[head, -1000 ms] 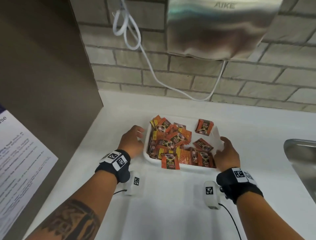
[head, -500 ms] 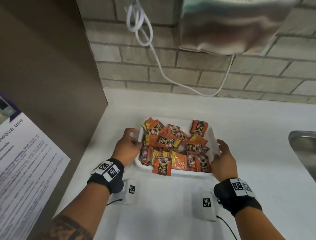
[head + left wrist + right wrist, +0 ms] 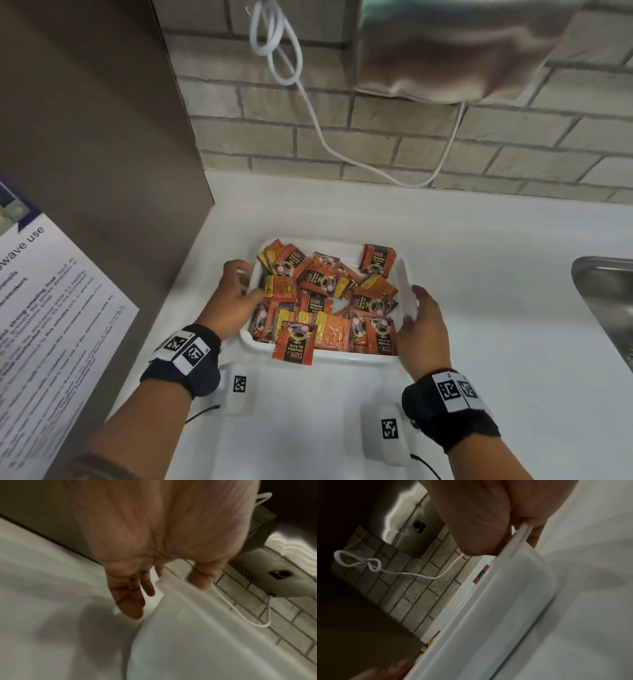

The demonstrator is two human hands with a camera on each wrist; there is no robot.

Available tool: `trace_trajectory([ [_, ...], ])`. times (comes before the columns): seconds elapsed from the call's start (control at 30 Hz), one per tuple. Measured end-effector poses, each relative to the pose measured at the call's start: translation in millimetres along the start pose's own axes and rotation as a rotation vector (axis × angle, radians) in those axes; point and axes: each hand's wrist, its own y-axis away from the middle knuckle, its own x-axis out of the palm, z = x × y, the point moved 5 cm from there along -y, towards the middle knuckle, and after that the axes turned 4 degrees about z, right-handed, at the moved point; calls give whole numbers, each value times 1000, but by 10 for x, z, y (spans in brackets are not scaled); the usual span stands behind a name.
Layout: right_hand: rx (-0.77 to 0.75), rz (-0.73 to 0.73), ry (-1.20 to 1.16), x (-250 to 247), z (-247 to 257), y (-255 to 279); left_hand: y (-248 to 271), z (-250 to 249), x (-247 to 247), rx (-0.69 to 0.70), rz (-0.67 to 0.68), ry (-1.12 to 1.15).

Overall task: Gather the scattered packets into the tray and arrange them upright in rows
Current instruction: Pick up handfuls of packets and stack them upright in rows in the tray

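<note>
A white tray (image 3: 342, 358) sits on the white counter, filled with a loose heap of orange coffee packets (image 3: 325, 301) lying flat and crossed. One packet (image 3: 294, 346) hangs over the near rim. My left hand (image 3: 236, 299) holds the left rim, thumb inside on a yellow-backed packet and fingers (image 3: 130, 599) down the outer wall of the tray (image 3: 205, 628). My right hand (image 3: 423, 325) grips the right rim. In the right wrist view the tray (image 3: 505, 601) has its rim pinched between thumb (image 3: 471, 534) and fingers.
A steel sink (image 3: 603, 308) lies at the right edge. A brown side panel (image 3: 102, 171) with a printed notice (image 3: 51, 325) walls off the left. A hand dryer (image 3: 445, 51) and its white cable (image 3: 308, 102) hang on the brick wall behind.
Both hands have closed onto the tray's sides, and the left thumb has come over the rim onto the packets. The tray seems slightly nearer to me. The head view has tilted downward.
</note>
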Motion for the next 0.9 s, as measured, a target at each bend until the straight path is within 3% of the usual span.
trace_trajectory([
  [0.1,-87,-68,32,-22,104,-6,46,45,78,60,204,-135],
  [0.2,-152,59,49,95,268,-47,50,81,146,108,262,-264],
  [0.33,-37,244,115,321,307,-143,0,131,182,117,195,-241],
  [0.5,98,205,247,463,236,-249,-4,13,238,173,60,-221],
  [0.6,187,265,215,632,230,-280,-3,-66,292,199,5,-206],
  [0.77,149,341,134,900,321,-324,10,-89,347,288,-26,-217],
  [0.9,9,403,70,1026,504,-263,12,-82,360,331,-3,-243],
])
